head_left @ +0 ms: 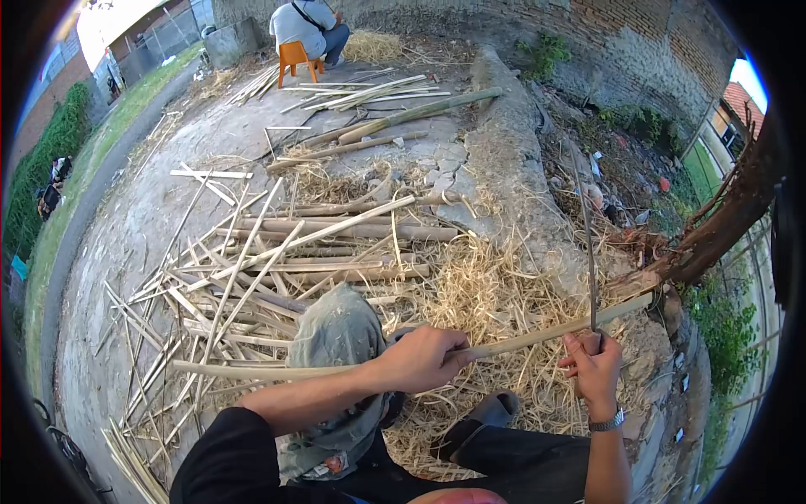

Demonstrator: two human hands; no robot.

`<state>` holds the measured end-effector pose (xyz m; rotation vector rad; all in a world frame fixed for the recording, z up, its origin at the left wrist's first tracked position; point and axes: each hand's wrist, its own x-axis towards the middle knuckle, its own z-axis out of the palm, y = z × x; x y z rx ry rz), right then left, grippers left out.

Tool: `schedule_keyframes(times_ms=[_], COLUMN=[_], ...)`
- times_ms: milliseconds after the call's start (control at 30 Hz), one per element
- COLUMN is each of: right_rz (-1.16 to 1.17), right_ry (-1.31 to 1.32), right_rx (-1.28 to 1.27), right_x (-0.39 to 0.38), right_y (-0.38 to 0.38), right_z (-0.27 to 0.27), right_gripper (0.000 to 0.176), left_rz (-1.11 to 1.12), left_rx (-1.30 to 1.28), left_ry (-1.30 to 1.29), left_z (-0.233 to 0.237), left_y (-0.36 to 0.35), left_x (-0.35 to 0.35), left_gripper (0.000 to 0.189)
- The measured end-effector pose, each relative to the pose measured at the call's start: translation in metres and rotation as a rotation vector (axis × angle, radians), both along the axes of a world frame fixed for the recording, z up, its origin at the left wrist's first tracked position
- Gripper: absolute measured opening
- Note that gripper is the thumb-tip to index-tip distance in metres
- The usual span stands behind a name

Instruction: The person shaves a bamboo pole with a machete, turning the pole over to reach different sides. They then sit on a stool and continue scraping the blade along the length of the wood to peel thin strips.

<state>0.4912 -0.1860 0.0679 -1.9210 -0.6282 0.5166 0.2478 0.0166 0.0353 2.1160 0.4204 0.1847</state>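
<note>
A long split bamboo strip (554, 333) lies across my body, its left part resting over a grey-green cloth (336, 332) draped on my knee. My left hand (426, 359) is closed around the strip near its middle. In my right hand (596, 370), with a metal watch at the wrist, is the brown handle of a long thin-bladed knife (589, 244). The blade points up and away from me, and its lower part crosses the strip. The strip's far right end reaches a stump (663, 309) beside a leaning trunk.
Pale shavings (478, 290) cover the ground before me. Cut bamboo strips (243, 269) and round bamboo poles (353, 228) lie in a heap ahead and left. Farther off, a person (304, 25) sits on an orange chair (295, 59). A low concrete ledge (508, 160) runs along the right.
</note>
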Motion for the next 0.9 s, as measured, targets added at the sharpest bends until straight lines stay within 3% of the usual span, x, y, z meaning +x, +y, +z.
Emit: schedule_keyframes(times_ms=[67,300,400,467,633,700,833,900], right_rz=[-0.002,-0.02,-0.043,-0.02,-0.089,-0.093,-0.019,0.022], right_ry=[0.031,-0.001,0.089,0.057,0.146,0.147,0.128,0.039], right_rx=[-0.041,0.224,0.321,0.358,0.332,0.329,0.366,0.15], right_x=[0.001,0.002,-0.004,-0.005,-0.003,-0.005,-0.014,-0.016], right_y=[0.003,0.014,0.014,0.014,0.019,0.021,0.028,0.027], right_z=[-0.003,-0.011,-0.005,-0.005,-0.013,-0.017,-0.019,-0.001], right_gripper=[0.032,0.023,0.027,0.042,0.04,0.037,0.046,0.044], left_rz=[-0.009,-0.058,-0.076,-0.063,0.029,0.053,0.067,0.086], left_rx=[0.001,0.07,0.104,0.141,0.324,0.498,0.303,0.274], left_ry=[0.008,-0.081,-0.061,-0.045,-0.007,-0.291,-0.122,-0.034], left_z=[0.008,0.01,0.013,0.01,0.012,0.001,0.015,0.02], left_y=[0.0,-0.001,0.0,-0.004,-0.021,-0.027,-0.037,-0.024], left_x=[-0.001,-0.006,-0.006,-0.006,0.006,0.017,0.028,0.031], left_gripper=[0.025,0.032,0.034,0.034,0.04,0.048,0.045,0.032])
